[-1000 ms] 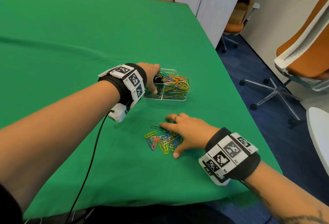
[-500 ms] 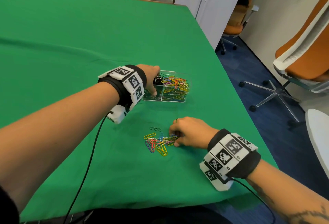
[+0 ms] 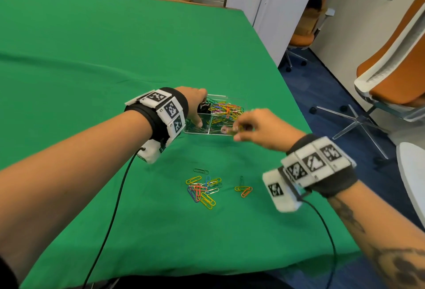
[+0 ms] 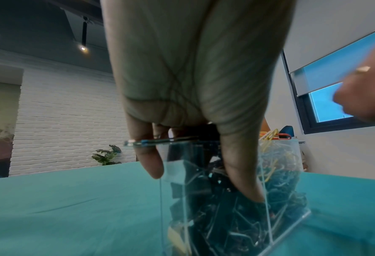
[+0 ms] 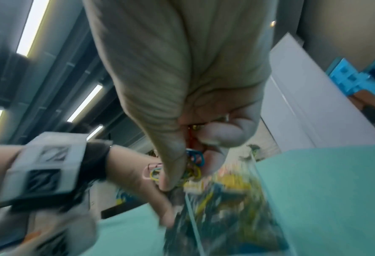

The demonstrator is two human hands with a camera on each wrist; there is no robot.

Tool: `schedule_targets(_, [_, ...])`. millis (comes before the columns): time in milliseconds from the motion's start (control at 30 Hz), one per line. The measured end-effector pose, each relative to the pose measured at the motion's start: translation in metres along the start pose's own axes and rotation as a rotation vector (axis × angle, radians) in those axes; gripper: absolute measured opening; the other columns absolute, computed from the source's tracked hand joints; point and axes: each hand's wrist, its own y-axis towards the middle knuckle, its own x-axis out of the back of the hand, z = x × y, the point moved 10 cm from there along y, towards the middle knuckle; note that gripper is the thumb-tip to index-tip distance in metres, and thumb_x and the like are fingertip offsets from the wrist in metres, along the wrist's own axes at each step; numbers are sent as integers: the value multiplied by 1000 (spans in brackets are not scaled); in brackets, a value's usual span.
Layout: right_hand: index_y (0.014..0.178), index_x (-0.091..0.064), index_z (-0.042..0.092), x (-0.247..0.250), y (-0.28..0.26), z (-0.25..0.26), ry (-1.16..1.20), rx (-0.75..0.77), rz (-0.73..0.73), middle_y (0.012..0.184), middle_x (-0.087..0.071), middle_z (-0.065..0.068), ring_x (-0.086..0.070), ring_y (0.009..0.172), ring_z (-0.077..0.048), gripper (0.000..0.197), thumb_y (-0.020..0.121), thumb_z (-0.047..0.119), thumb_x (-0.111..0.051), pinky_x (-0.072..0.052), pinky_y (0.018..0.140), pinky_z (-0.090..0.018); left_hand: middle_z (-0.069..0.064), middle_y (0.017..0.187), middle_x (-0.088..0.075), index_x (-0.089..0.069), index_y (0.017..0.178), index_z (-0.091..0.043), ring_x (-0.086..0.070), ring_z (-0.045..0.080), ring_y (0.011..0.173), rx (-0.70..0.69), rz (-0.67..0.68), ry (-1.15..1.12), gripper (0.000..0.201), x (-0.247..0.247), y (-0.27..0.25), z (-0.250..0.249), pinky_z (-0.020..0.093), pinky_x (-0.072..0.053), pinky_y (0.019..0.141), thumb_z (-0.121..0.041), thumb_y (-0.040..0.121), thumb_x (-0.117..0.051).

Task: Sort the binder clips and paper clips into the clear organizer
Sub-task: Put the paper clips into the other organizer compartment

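Nearest on the green cloth (image 3: pixel 92 59): a loose pile of roughly a dozen coloured paper clips (image 3: pixel 202 188) lying at mixed angles, three more (image 3: pixel 243 188) just right of it, both well short of either hand. Farther, right hand (image 3: pixel 259 128) curled round a pinched bunch of clips (image 5: pixel 193 166), count unclear, above the near edge of the clear organizer (image 3: pixel 197 131). Left hand (image 3: pixel 195 105) gripping its left wall, thumb (image 4: pixel 241 173) inside among black binder clips (image 4: pixel 206 187); heap of paper clips (image 3: pixel 226 110) in the right far compartment
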Motion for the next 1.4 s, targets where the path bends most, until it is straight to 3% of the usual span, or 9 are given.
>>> schedule_targets(133, [104,-65,4,46,38,-11,-68,-58,-149,84,-56,-5,-50,79,-18,26,84,21,-66,-35,65,-23,14,124,-56,-37,126,-4,-56,30,109,3,2,-5,70,0,0,0,38,-45,89,-36,75,-73])
schedule_targets(300, [107,-62,10,35,69,-13,-167,-71,-96,98,-62,-7,-56,91,-22,31,80,24,-69,-43,79,-32,14,124,-56,-38,126,-5,-56,31,110,3,-7,1,70,1,0,1,39,-45,89,-37,74,-74])
schedule_targets(567, [99,-63,13,55,32,-44,-39,-147,-263,90,-60,-2,-50,80,-17,27,78,27,-72,-43,76,-30,13,124,-56,-38,126,-5,-57,30,109,-6,-8,-6,70,-1,1,2,39,-46,89,-37,75,-73])
schedule_targets(633, [89,-62,15,46,14,-49,-35,-168,-218,83,-58,-1,-52,79,-17,19,77,24,-73,-41,72,-28,13,125,-56,-38,126,-5,-56,30,110,-7,-6,-4,70,-1,1,2,39,-46,90,-37,75,-73])
schedule_targets(700, [84,-60,18,16,-5,-44,-33,-141,-36,80,-58,-1,-53,76,-17,20,73,23,-76,-40,68,-26,13,125,-55,-37,127,-5,-56,30,111,-7,-4,-5,70,-1,1,2,39,-45,90,-36,75,-73])
schedule_targets(833, [118,-53,19,-69,-46,-24,-100,-47,365,100,-51,1,-48,82,-12,58,68,34,-78,-45,80,-28,14,126,-54,-37,127,-5,-56,30,111,-8,-6,-5,72,0,1,2,38,-45,90,-37,74,-74])
schedule_targets(933, [123,-47,21,-91,-53,-19,-132,-11,383,103,-42,5,-45,84,-11,59,72,29,-74,-47,85,-34,13,127,-54,-36,127,-5,-55,29,112,-2,-7,-3,72,0,1,1,38,-45,91,-37,75,-74])
schedule_targets(1133, [99,-60,11,-101,-51,-14,-70,43,403,77,-45,8,-47,81,-14,25,76,16,-70,-45,80,-33,14,127,-54,-36,128,-5,-56,30,112,9,1,4,73,-1,0,1,39,-45,91,-38,75,-73])
schedule_targets(1400, [87,-56,18,-91,-53,-19,-189,7,270,85,-55,-1,-56,90,-24,20,88,38,-56,-39,70,-29,14,125,-55,-36,128,-5,-56,31,111,9,0,7,72,0,-1,1,39,-45,90,-37,75,-73])
